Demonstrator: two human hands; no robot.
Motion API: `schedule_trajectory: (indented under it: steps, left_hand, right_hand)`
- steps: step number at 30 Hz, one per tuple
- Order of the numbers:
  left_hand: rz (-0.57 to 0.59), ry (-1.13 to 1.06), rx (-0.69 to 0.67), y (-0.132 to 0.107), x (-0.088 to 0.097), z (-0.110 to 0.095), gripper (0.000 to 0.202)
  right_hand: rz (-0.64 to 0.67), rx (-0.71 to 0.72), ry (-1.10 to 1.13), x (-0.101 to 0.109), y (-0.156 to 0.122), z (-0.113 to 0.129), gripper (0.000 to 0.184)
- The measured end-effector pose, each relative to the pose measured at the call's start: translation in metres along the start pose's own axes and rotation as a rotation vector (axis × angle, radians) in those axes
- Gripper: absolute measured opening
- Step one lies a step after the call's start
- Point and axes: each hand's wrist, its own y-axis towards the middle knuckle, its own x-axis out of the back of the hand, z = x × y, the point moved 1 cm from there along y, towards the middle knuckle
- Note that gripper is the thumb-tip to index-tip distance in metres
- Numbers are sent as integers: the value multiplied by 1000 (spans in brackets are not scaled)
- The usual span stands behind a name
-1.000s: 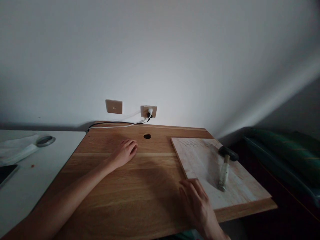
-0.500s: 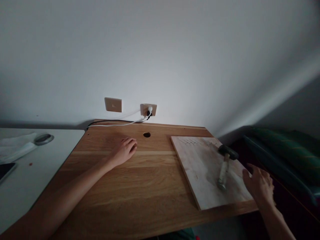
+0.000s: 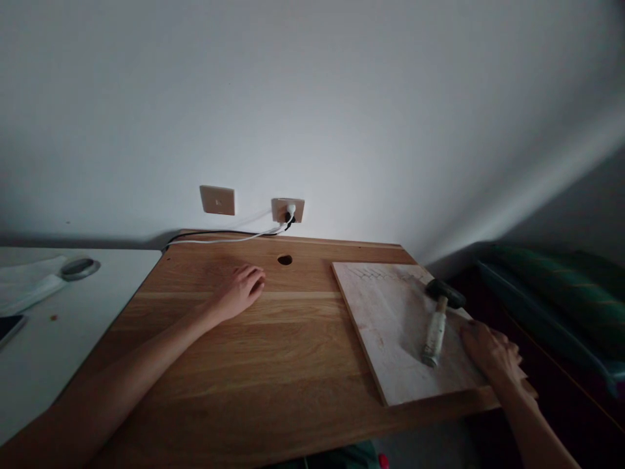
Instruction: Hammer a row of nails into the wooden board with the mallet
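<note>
My left hand (image 3: 240,289) rests palm down on the wooden desk (image 3: 273,352), fingers loosely stretched, holding nothing. My right hand (image 3: 491,352) lies on the right edge of a pale wooden board (image 3: 390,319) at the desk's right side, fingers spread flat over the edge. A hammer (image 3: 438,317) with a dark head and a light handle lies on the board, just left of my right hand. A faint row of marks runs along the board's far edge.
A cable hole (image 3: 284,260) sits near the desk's back edge. A wall socket (image 3: 288,210) holds plugs with cables trailing left; a switch plate (image 3: 217,200) is beside it. A white table (image 3: 58,312) adjoins on the left. Dark green fabric (image 3: 556,293) lies at right.
My right hand moved from the board's near left corner to its right edge and settled there. The board has shifted slightly on the desk. My left hand stayed put.
</note>
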Motion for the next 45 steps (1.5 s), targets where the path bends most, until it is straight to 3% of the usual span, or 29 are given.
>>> schedule_trajectory:
  steps: [7, 14, 19, 22, 26, 28, 31, 35, 37, 41, 45]
  left_hand:
    - [24, -27, 21, 1, 2, 0, 14]
    - [27, -81, 74, 4, 5, 1, 15]
    - [-40, -196, 104, 11, 14, -8, 19]
    - [20, -217, 24, 23, 31, -19, 23]
    - [332, -150, -38, 51, 66, -36, 25]
    - [460, -84, 3, 65, 81, -42, 24]
    - [538, 13, 99, 74, 94, -45, 23]
    - [636, 82, 126, 66, 92, -38, 23]
    - [670, 93, 123, 60, 88, -34, 20]
    - [672, 60, 102, 56, 80, -32, 17]
    - [637, 32, 89, 55, 74, -31, 19]
  right_hand:
    - [55, -28, -5, 1, -22, 16, 71]
    - [25, 31, 24, 16, -90, 70, 73]
    - [12, 191, 136, 12, -143, 97, 72]
    - [-2, 331, 277, 12, -161, 100, 63]
    - [-84, 467, 531, 36, -144, 123, 48]
    - [-67, 552, 633, 55, -124, 148, 40]
    - [12, 679, 649, 80, -97, 201, 31]
    - [210, 838, 156, 95, -75, 269, 27]
    - [251, 854, 44, 94, -66, 293, 25]
    - [309, 860, -105, 85, -55, 322, 26]
    - [358, 875, -211, 79, -56, 334, 27]
